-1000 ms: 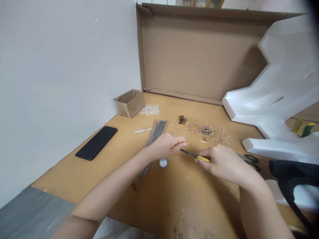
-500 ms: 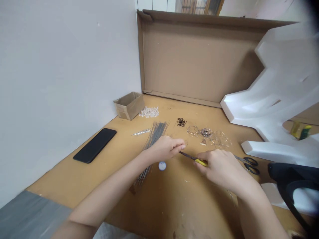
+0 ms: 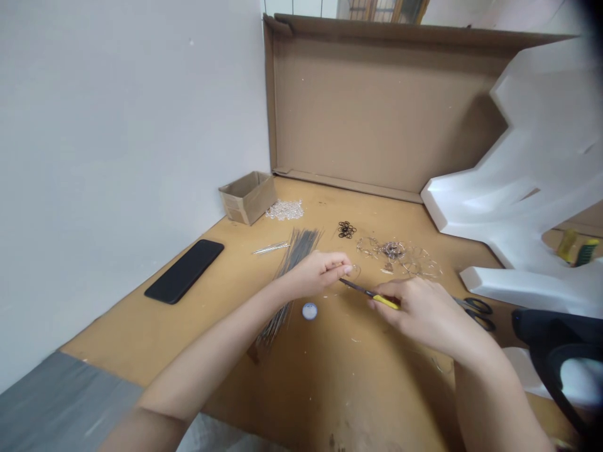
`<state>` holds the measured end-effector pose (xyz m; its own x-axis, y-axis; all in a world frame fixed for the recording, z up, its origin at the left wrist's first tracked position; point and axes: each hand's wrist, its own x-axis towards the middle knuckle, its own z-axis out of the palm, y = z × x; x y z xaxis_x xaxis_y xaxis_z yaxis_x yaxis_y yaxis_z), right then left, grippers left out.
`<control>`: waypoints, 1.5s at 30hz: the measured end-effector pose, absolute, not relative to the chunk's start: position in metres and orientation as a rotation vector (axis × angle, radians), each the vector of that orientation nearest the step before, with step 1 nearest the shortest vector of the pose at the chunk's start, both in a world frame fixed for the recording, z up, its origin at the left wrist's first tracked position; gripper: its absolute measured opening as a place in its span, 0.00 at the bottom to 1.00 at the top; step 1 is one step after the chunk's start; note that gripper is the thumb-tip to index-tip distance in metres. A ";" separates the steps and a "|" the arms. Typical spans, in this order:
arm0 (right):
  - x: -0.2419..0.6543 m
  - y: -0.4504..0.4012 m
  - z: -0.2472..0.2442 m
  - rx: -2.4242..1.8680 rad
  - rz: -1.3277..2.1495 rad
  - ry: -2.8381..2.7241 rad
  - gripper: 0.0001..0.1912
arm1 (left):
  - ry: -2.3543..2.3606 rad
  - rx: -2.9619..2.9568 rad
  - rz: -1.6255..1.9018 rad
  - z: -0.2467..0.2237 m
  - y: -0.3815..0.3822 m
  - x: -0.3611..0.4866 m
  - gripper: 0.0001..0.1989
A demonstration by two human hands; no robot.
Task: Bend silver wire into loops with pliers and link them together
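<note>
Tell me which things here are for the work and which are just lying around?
For the work: yellow-handled tool with a dark metal tip in the right hand; thin silvery wire loop held by the left hand; long grey metal rods; tangled silvery wire loops.

Just lying around: black smartphone; small open cardboard box; black-handled scissors.

Small yellow-handled pliers point(image 3: 386, 302), dark nose angled up and left, just below a thin wire loop point(image 3: 355, 271).
</note>
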<state>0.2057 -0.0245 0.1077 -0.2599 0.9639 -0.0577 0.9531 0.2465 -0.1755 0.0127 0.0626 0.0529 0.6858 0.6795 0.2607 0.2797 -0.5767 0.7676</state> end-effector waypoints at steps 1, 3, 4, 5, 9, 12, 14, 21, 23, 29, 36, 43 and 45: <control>0.206 -0.025 0.108 -1.873 0.256 -2.435 0.14 | 0.731 2.153 0.713 0.052 0.063 0.013 0.13; 0.205 -0.025 0.108 -1.869 0.237 -2.440 0.13 | 0.734 2.118 0.714 0.052 0.063 0.013 0.12; 0.206 -0.025 0.107 -1.865 0.227 -2.439 0.13 | 0.738 2.106 0.713 0.052 0.063 0.014 0.12; 0.206 -0.024 0.107 -1.860 0.217 -2.438 0.13 | 0.743 2.100 0.712 0.052 0.063 0.014 0.12; 0.206 -0.024 0.106 -1.863 0.163 -2.437 0.13 | 0.748 2.103 0.715 0.051 0.064 0.015 0.13; 0.204 -0.026 0.106 -1.929 0.131 -2.444 0.14 | 0.741 2.117 0.729 0.051 0.063 0.015 0.13; 0.202 -0.028 0.106 -1.962 0.105 -2.450 0.14 | 0.744 2.124 0.733 0.051 0.063 0.015 0.12; 0.197 -0.031 0.105 -2.003 -0.005 -2.442 0.13 | 0.722 2.109 0.758 0.052 0.063 0.014 0.13; 0.197 -0.031 0.106 -1.991 0.019 -2.438 0.14 | 0.721 2.095 0.766 0.051 0.064 0.013 0.13; 0.201 -0.032 0.110 -1.895 0.162 -2.436 0.14 | 0.710 2.106 0.796 0.053 0.063 0.012 0.13; 0.205 -0.031 0.105 -1.887 0.133 -2.421 0.13 | 0.724 2.179 0.791 0.054 0.062 0.012 0.13; 0.202 -0.031 0.104 -1.924 0.014 -2.412 0.13 | 0.702 2.180 0.810 0.054 0.061 0.011 0.14; 0.200 -0.032 0.105 -1.935 -0.006 -2.410 0.12 | 0.693 2.160 0.816 0.054 0.061 0.011 0.14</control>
<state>0.1999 -0.0320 0.1049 -0.2155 0.9756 0.0424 0.9758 0.2168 -0.0288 0.0109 0.0610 0.0545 0.6559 0.6755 0.3369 0.2236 -0.6001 0.7680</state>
